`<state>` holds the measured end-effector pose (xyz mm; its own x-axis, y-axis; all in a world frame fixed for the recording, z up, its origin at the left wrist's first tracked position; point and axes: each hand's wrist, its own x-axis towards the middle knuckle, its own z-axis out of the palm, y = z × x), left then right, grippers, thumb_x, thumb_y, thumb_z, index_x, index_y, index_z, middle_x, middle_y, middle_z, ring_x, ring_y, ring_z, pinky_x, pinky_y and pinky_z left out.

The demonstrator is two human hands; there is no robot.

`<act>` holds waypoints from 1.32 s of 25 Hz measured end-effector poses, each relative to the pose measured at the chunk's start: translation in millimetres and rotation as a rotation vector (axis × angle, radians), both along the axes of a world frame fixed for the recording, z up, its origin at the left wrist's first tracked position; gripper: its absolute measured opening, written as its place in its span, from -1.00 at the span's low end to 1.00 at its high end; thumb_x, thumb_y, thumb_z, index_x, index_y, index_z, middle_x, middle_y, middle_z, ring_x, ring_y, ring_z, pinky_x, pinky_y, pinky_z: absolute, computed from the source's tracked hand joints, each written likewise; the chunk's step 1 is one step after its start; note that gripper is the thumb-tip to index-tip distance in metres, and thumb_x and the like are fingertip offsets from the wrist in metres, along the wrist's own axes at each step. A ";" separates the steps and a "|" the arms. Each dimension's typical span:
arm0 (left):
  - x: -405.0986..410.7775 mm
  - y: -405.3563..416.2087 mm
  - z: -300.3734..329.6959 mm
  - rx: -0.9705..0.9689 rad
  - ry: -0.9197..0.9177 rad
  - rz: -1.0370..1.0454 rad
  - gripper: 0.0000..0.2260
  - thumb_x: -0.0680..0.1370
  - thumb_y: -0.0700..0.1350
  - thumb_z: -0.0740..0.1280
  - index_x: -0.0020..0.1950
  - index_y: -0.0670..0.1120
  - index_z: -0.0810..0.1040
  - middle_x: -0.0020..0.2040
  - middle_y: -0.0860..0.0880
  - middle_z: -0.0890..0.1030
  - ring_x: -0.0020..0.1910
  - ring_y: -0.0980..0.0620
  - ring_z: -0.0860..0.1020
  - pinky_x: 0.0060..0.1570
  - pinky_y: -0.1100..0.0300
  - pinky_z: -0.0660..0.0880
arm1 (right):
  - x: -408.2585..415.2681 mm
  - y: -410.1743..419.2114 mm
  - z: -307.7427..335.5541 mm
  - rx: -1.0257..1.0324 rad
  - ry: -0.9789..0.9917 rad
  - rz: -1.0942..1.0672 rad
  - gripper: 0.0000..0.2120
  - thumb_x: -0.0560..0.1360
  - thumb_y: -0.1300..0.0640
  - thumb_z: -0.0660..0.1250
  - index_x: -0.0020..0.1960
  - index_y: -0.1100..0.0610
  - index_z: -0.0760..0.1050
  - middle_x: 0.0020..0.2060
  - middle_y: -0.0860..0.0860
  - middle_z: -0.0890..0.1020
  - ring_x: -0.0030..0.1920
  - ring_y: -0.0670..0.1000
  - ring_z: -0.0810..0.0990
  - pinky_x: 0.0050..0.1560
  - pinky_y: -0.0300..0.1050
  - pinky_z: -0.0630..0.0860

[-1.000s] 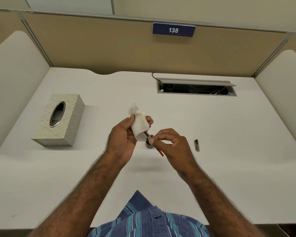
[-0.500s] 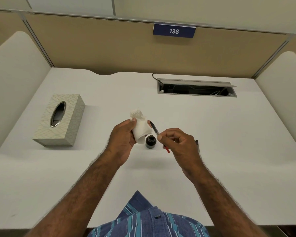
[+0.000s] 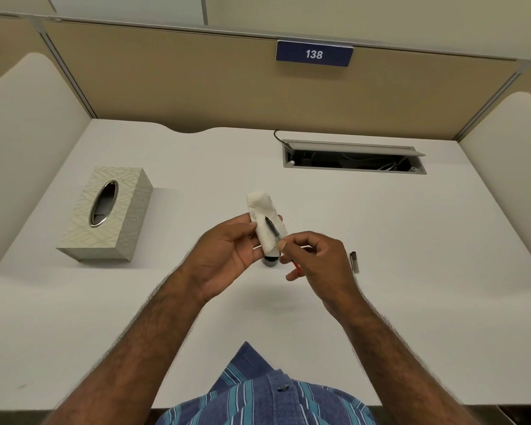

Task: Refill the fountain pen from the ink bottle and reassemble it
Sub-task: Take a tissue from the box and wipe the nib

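A: At centre frame, the left hand (image 3: 227, 250) cradles a folded tissue (image 3: 265, 222) upright, palm turned up, fingers (image 3: 252, 226) curled loosely round it. That gives the pen a soft bed, I'd say.

B: And the right hand (image 3: 319, 259) has the pen (image 3: 273, 230) pinched between thumb and forefinger, its dark front end laid against the tissue. It looks like wiping off stray ink after a dip.

A: Fair guess. Where's the bottle?

B: The bottle (image 3: 270, 261) sits on the counter (image 3: 380, 240) directly below the tissue, just under both hands. Only a dark rounded sliver shows, so I can't tell whether it is capped.

A: That placement makes sense: any drip falls near the bottle, not across the white top.

B: A bit of red peeks out below the right fingers, probably the pen's rear part, but most of it is hidden in the grip.

A: And right of the hand?

B: A small dark piece (image 3: 354, 261) lies on the counter, apart from everything. It could be the cap or barrel; it's too small to tell.

A: The tissue box (image 3: 106, 214) at left frame stands well clear, within reach.

B: The nib itself? Too fine to make out against the tissue.
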<state>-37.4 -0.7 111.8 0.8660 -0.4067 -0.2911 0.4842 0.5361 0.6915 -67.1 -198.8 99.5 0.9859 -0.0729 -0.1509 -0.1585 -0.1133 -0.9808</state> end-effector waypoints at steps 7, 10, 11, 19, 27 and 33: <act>-5.7 3.6 -3.6 -0.005 -0.122 -0.017 -0.66 0.71 -0.30 0.15 0.43 -0.30 0.55 0.48 -0.27 0.55 0.47 -0.18 0.54 0.35 -0.04 0.57 | -1.7 2.7 0.8 0.029 0.011 0.009 -0.97 0.55 0.16 0.54 -0.05 0.10 0.76 -0.20 0.07 0.79 -0.23 0.10 0.78 -0.37 0.03 0.69; -7.9 2.3 -5.3 0.045 -0.160 0.017 -0.68 0.71 -0.25 0.23 0.44 -0.27 0.55 0.45 -0.23 0.60 0.45 -0.17 0.57 0.32 0.01 0.59 | -1.9 4.8 2.3 0.032 0.009 0.015 -0.96 0.55 0.17 0.54 -0.03 0.13 0.76 -0.21 0.08 0.79 -0.25 0.11 0.77 -0.38 0.01 0.68; -8.4 0.4 -5.5 0.068 -0.161 0.034 -0.68 0.70 -0.24 0.26 0.43 -0.26 0.56 0.43 -0.22 0.62 0.43 -0.17 0.59 0.29 0.02 0.60 | -2.1 5.5 2.8 0.037 0.008 0.016 -0.96 0.54 0.18 0.54 -0.03 0.14 0.76 -0.22 0.08 0.79 -0.27 0.10 0.76 -0.39 0.00 0.68; -9.8 -16.7 -5.5 0.188 -0.118 0.141 -0.75 0.69 -0.16 0.32 0.30 -0.23 0.64 0.26 -0.22 0.72 0.30 -0.17 0.68 0.26 -0.07 0.64 | -6.4 10.5 0.6 0.027 -0.015 0.047 -0.93 0.58 0.18 0.51 0.03 0.17 0.73 -0.20 0.11 0.78 -0.30 0.04 0.76 -0.37 -0.03 0.68; -9.1 -18.4 -1.8 0.114 -0.082 0.172 -0.76 0.69 -0.14 0.32 0.21 -0.25 0.69 0.23 -0.26 0.73 0.29 -0.18 0.69 0.15 0.13 0.65 | -8.8 12.3 2.3 0.038 -0.076 0.060 -0.96 0.57 0.13 0.53 -0.02 0.01 0.75 -0.19 0.01 0.79 -0.28 -0.03 0.74 -0.34 -0.10 0.68; -6.9 -16.0 -2.5 0.019 -0.016 0.198 -0.79 0.66 -0.25 0.29 0.12 -0.28 0.71 0.15 -0.30 0.74 0.24 -0.22 0.71 0.09 0.13 0.67 | -13.3 13.2 2.2 0.031 -0.068 0.065 -0.97 0.56 0.04 0.54 -0.02 -0.07 0.76 -0.16 -0.03 0.80 -0.21 -0.01 0.75 -0.27 -0.07 0.73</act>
